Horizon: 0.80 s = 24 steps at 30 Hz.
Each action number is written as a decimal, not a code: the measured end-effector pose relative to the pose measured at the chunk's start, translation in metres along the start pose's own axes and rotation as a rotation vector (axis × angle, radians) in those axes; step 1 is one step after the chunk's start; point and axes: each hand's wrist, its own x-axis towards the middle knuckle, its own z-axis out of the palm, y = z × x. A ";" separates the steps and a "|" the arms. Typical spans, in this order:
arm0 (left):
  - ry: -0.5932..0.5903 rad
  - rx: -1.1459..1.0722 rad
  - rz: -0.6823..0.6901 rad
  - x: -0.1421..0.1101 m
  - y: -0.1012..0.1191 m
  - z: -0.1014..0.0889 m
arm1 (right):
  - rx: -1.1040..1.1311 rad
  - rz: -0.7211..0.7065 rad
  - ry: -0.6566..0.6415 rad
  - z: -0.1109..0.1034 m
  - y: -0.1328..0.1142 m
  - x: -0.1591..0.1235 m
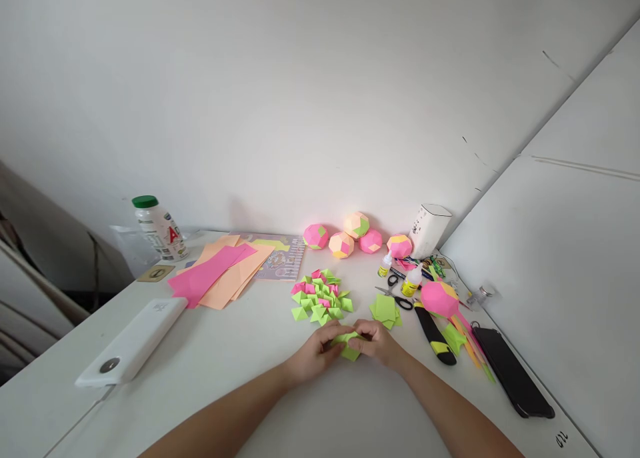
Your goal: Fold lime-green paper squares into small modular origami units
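Observation:
Both hands are closed on one piece of green paper low over the front of the table. My left hand grips its left side, with the thumb and fingers at the edge. My right hand pinches the right side, its thumb lying across the paper. Part of the sheet is hidden under the fingers. Just beyond is a pile of folded green and pink paper pieces. A small stack of flat green paper squares lies beyond my right hand.
Right of my hands are scissors, glue bottles, a utility knife and a black phone. Several paper balls line the wall. Pink and orange sheets, a white power bank and a white bottle are left.

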 end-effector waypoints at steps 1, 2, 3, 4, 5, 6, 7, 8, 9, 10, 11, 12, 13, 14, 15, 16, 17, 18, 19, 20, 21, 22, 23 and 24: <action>-0.013 0.014 0.000 0.000 0.002 0.000 | 0.001 0.006 -0.001 0.000 0.000 0.000; -0.022 0.023 0.000 0.000 0.003 -0.001 | 0.003 0.013 -0.001 0.000 0.000 0.000; -0.028 0.026 -0.003 0.000 0.004 -0.001 | 0.005 0.019 0.001 0.000 -0.001 0.000; -0.031 0.023 -0.007 0.000 0.004 -0.001 | 0.007 0.025 0.004 0.000 -0.001 0.000; -0.031 0.011 -0.014 0.000 0.004 -0.001 | 0.010 0.029 0.008 0.000 -0.001 0.000; -0.026 -0.005 -0.023 0.000 0.003 0.000 | 0.014 0.031 0.011 0.000 -0.001 0.000; -0.020 -0.026 -0.035 0.000 0.002 0.000 | 0.017 0.032 0.011 0.000 -0.002 0.000; -0.009 -0.048 -0.050 0.000 0.001 0.000 | 0.020 0.031 0.011 0.000 -0.002 0.001; 0.003 -0.070 -0.064 0.000 -0.001 0.001 | 0.024 0.029 0.010 0.000 -0.003 0.001; 0.015 -0.089 -0.079 0.000 -0.002 0.001 | 0.028 0.028 0.009 0.000 -0.003 0.001; 0.026 -0.106 -0.091 0.000 -0.004 0.001 | 0.032 0.029 0.010 0.000 -0.003 0.001; 0.034 -0.118 -0.100 0.001 -0.004 0.001 | 0.036 0.031 0.012 0.000 -0.003 0.001; 0.038 -0.126 -0.109 0.001 -0.005 0.001 | 0.040 0.032 0.015 0.000 -0.003 0.001; 0.039 -0.129 -0.115 0.001 -0.005 0.001 | 0.043 0.032 0.019 0.001 -0.002 0.001; 0.036 -0.127 -0.122 0.001 -0.006 0.001 | 0.043 0.030 0.021 0.001 -0.002 0.001; 0.034 -0.121 -0.127 0.001 -0.006 0.001 | 0.041 0.024 0.024 0.001 -0.001 0.001; 0.032 -0.113 -0.129 0.002 -0.006 0.001 | 0.038 0.018 0.028 0.001 0.000 0.001; 0.032 -0.105 -0.129 0.002 -0.006 0.001 | 0.035 0.011 0.032 0.001 0.000 0.002; 0.035 -0.097 -0.128 0.002 -0.005 0.001 | 0.032 0.006 0.037 0.001 0.000 0.002; 0.040 -0.088 -0.127 0.003 -0.005 0.001 | 0.028 0.003 0.043 0.002 0.000 0.002; 0.043 -0.076 -0.126 0.003 -0.004 0.001 | 0.023 0.002 0.052 0.002 -0.001 0.002; 0.045 -0.064 -0.125 0.003 -0.002 0.001 | 0.017 0.002 0.062 0.002 -0.001 0.002; 0.047 -0.050 -0.124 0.003 -0.001 0.001 | 0.011 0.004 0.074 0.002 -0.002 0.001; 0.049 -0.036 -0.121 0.004 0.000 0.001 | 0.007 0.006 0.086 0.003 -0.003 0.001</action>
